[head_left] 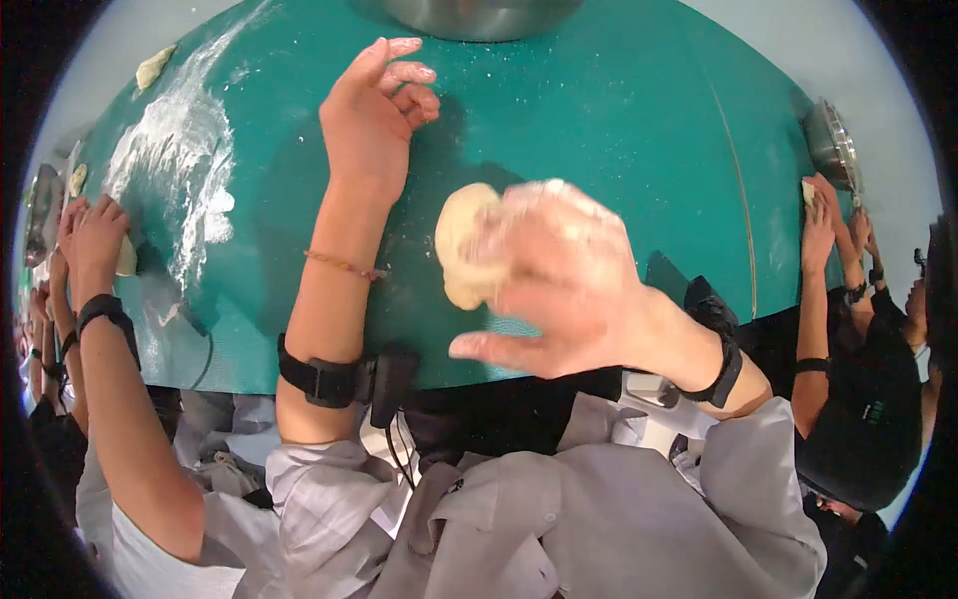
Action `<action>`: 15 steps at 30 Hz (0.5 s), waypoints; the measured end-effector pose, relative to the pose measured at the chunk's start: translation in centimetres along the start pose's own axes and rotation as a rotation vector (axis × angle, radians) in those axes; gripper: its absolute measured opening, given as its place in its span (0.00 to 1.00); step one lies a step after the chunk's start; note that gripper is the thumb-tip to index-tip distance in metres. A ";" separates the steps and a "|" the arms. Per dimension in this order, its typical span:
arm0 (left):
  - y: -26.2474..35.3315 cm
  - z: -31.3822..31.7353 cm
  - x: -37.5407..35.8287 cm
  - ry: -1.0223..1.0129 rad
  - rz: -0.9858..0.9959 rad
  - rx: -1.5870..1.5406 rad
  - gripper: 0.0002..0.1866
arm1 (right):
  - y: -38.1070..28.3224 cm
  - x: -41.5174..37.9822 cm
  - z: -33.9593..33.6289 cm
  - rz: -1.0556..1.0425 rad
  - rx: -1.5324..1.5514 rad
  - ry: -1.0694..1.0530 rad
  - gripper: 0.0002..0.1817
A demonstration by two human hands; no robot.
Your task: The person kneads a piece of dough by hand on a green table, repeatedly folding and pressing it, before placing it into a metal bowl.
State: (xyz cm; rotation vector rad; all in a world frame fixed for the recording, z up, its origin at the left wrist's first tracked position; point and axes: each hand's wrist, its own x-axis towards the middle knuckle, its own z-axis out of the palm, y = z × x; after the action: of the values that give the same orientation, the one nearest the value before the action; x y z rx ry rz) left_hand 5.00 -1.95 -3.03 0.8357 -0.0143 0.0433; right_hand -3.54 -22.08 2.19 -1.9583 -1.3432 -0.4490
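Observation:
My left hand (377,112) is raised over the green mat with its fingers loosely bent and apart, white flour on the fingertips, and nothing in it. A pale yellow lump of dough (463,235) is in the middle, uneven in outline and narrower at its lower end. My right hand (574,270) is at the dough's right side, its thumb stretched out away from the fingers. Those fingers are smeared by motion and overlap the dough's right edge; how firmly they touch it is hidden. Flour whitens the back of this hand.
Spread flour (185,165) lies on the green mat (639,120) at the left. A metal bowl (484,15) stands at the far edge, another bowl (831,145) at the right. Co-workers' hands (98,235) work with dough at the left, and others' hands (820,225) at the right.

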 end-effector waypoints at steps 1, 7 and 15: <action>0.1 -0.2 -0.1 0.034 0.007 -0.008 0.19 | -0.1 -0.3 0.5 -0.080 -0.033 0.000 0.16; -0.2 -0.6 0.2 0.017 -0.011 -0.124 0.17 | -2.3 1.7 0.1 -0.180 -0.121 -0.430 0.19; 1.0 -0.9 0.0 0.347 0.099 -0.263 0.17 | 0.4 7.6 7.8 0.132 -0.308 -0.591 0.31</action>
State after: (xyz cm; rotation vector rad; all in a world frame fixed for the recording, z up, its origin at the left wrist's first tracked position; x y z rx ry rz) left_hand 4.96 -0.62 -2.84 0.5559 0.2605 0.2734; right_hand -0.99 -11.49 1.50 -2.5474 -1.5467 0.0006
